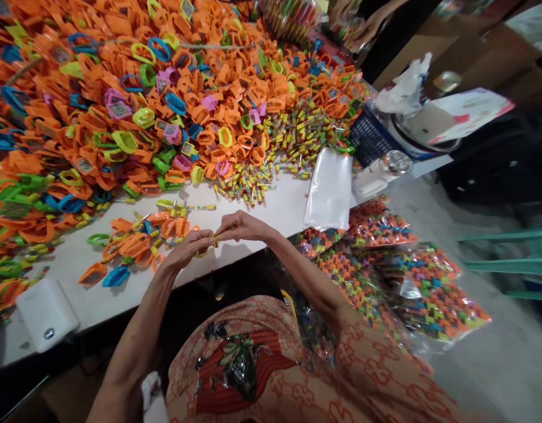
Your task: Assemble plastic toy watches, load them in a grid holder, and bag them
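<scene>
My left hand [190, 247] and my right hand [241, 227] meet above the white table's front edge, fingers closed. A yellow toy watch [204, 254] shows partly under my left fingers, which grip it. My right fingertips pinch at a small yellowish piece between the hands; it is too small and covered to make out. Left of my hands lies a small group of orange toy watches [136, 247] with a blue one [116, 277] and a green one [97, 239]. Small yellow-labelled tubes [248, 183] lie in a loose heap just beyond my hands.
A large heap of mostly orange toy watches [121, 106] covers the back. Clear plastic bags [328, 191] lie right, near a blue basket [370, 136] and a bottle [383, 170]. A white device [47, 314] sits left. Filled bags [430, 288] lie on the floor. Another person's arm [379, 20] shows behind.
</scene>
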Demonstrator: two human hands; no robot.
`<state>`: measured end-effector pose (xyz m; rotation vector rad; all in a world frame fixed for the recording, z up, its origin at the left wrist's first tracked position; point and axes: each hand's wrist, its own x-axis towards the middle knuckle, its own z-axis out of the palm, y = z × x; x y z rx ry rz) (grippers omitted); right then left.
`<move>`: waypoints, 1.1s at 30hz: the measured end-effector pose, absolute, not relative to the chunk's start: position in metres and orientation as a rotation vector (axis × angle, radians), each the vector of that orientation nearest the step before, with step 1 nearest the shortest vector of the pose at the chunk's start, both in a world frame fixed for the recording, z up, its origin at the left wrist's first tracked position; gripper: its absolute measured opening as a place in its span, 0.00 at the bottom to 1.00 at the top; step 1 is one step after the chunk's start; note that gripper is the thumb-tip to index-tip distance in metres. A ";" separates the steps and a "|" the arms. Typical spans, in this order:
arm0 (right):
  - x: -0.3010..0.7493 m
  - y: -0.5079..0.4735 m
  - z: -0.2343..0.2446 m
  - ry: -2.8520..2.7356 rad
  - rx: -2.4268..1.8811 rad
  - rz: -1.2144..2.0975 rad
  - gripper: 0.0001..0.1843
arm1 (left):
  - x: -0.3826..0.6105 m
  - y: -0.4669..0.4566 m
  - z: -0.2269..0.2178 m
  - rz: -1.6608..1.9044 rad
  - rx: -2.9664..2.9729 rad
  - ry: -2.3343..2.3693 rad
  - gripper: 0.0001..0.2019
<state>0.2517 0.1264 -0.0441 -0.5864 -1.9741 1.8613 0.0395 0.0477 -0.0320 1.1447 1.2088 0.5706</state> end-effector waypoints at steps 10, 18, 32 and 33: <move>0.235 0.126 -0.045 -1.775 -0.663 1.851 0.15 | 0.033 0.047 -0.043 0.772 1.166 1.359 0.27; 0.236 0.124 -0.047 -1.784 -0.608 1.889 0.15 | 0.037 0.050 -0.040 0.714 1.190 1.319 0.35; 0.226 0.111 -0.054 -2.201 -0.630 1.488 0.06 | 0.027 0.038 -0.040 0.579 1.215 1.362 0.26; 0.223 0.112 -0.056 -2.194 -0.665 1.480 0.07 | 0.023 0.037 -0.039 0.574 1.275 1.396 0.25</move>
